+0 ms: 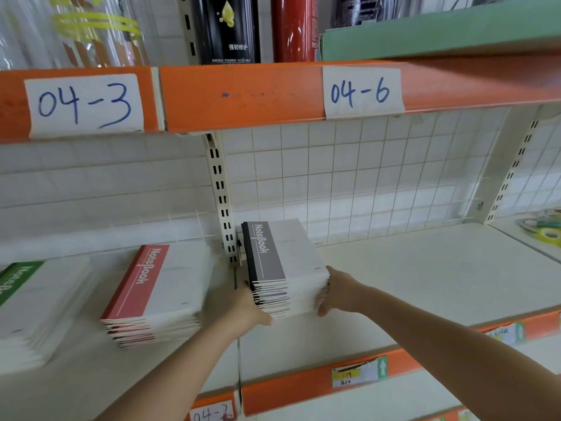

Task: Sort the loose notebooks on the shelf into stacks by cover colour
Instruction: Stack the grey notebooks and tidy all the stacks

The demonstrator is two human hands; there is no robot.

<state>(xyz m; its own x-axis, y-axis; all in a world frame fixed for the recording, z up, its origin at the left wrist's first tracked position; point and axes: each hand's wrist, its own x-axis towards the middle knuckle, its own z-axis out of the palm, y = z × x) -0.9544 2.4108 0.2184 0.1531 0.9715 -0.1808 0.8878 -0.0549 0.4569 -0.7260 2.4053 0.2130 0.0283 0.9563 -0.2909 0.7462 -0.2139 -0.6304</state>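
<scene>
Nearest, the left hand (247,308) cups the near left corner of the grey stack (285,268), while the right hand (337,291) presses its near right edge; each grip is curled round the stack's side. To finish well, I'd squeeze evenly and tap the ragged front edges flush. The stack sits on the shelf (425,275) right of the upright, long axis running front to back, spines left. Beyond, leftward, lie the red stack (158,293) and green stack (33,305).

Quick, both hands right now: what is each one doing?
Left hand: grips the left front corner of the grey notebook stack.
Right hand: grips the right front corner of the same stack.
</scene>
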